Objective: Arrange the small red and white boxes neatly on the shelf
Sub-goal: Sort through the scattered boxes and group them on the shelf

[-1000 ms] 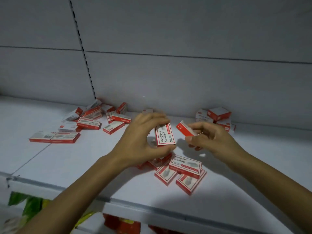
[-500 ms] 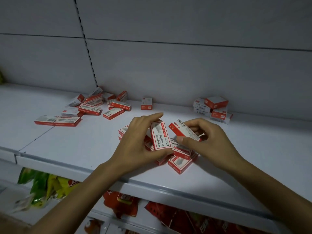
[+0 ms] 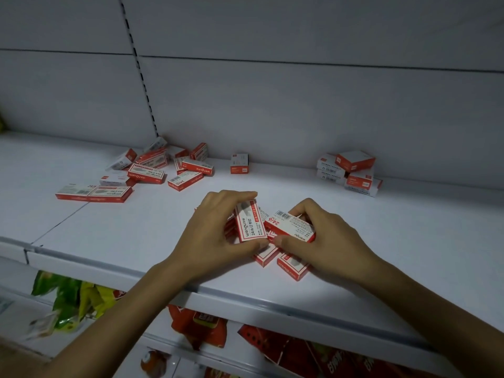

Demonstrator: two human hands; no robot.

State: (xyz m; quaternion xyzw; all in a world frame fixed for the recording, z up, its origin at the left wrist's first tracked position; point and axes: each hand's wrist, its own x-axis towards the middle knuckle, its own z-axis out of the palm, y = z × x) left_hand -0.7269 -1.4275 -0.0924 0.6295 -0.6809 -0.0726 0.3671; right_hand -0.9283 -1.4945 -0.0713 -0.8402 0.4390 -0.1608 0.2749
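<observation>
Hands sit lower than a second ago: the left hand [image 3: 215,236] and right hand [image 3: 324,241] are now down on the loose pile [image 3: 291,267] near the front edge of the shelf [image 3: 136,227], where before they held their boxes raised and apart. The left hand pinches an upright box [image 3: 251,222] between thumb and curled fingers. The right hand grips a second box [image 3: 293,227], barcode side up, and the two nearly touch. We judge this as squaring boxes into a stack, with most still unsorted. We see no bin or tray, so the shelf alone holds stock: a scattered heap [image 3: 152,167] back left, two long boxes [image 3: 92,192] end to end beside it, a lone box [image 3: 239,163] at the back wall, and a rough stack [image 3: 351,170] back right. Below hang green and red packets [image 3: 73,298].
</observation>
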